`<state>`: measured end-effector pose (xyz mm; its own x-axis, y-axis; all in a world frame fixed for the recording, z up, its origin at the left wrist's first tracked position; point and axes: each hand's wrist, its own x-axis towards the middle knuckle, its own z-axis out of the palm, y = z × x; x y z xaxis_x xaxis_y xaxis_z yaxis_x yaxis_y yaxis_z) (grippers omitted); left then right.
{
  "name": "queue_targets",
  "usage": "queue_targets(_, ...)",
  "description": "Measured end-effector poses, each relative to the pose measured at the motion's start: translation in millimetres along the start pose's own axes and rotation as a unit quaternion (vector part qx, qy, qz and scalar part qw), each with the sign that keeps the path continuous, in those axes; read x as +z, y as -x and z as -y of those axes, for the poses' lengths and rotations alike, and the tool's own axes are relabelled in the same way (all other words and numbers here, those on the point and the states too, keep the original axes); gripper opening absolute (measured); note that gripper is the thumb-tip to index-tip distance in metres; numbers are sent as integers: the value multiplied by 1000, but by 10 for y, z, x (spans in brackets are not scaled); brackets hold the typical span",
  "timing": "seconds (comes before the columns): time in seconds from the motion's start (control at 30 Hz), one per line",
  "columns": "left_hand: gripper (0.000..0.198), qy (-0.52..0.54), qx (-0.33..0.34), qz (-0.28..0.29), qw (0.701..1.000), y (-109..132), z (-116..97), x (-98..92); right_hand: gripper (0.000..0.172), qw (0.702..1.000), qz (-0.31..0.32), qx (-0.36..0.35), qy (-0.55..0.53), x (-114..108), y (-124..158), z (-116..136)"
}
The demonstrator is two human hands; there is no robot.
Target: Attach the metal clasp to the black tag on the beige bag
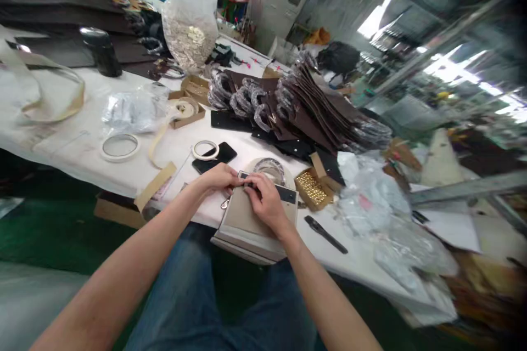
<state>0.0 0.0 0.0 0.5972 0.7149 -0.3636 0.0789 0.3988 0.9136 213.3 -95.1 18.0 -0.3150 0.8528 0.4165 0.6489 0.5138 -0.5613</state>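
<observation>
A flat beige rectangular board stack (247, 222) lay at the near edge of the white tabletop (82, 148), overhanging it toward the person's lap; its top face was plain and matte, with paler layers showing along its near edge. Across its far end ran a narrow black strip (284, 193). The left hand (218, 178) rested curled at the stack's 10 o'clock corner, fingers bent down onto the strip's end. The right hand (265, 200) lay over the middle of the stack, fingers pressed together on the strip. What exactly the fingertips pinched could not be told. At 3 o'clock of the stack sat an open cardboard box of small gold beads (312, 187), and at 11 o'clock a black phone (216, 156) under a white tape ring (205, 149). A black pen-like tool (325, 234) lay at 4 o'clock.
</observation>
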Motion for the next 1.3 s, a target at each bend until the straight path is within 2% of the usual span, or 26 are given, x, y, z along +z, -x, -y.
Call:
queue_targets(0.17, 40, 34, 1, -15, 999, -55, 53, 26, 14, 1000, -25, 17, 2, 22, 20, -18)
queue_targets(0.37, 40, 39, -6, -12, 999, -31, 33, 21, 23, 998, -35, 38, 28, 15, 53, -24)
queue_targets(0.63, 44, 31, -11, -17, 999, -36, 24, 15, 18, 999, -30, 7, 20, -6, 45, -36)
queue_targets(0.93, 48, 40, -3, 1, 999, -60, 52, 11, 18, 998, -63, -2, 5, -18, 44, -4)
queue_targets(1.1, 42, 22, -3, -10, 1000, -49, 24, 23, 26, 998, -47, -35, 20, -11, 43, -21)
queue_targets(1.3, 44, 23, 0, -3, 1000, -71, 51, -2, 27, 998, -61, -20, 17, 8, 53, -31)
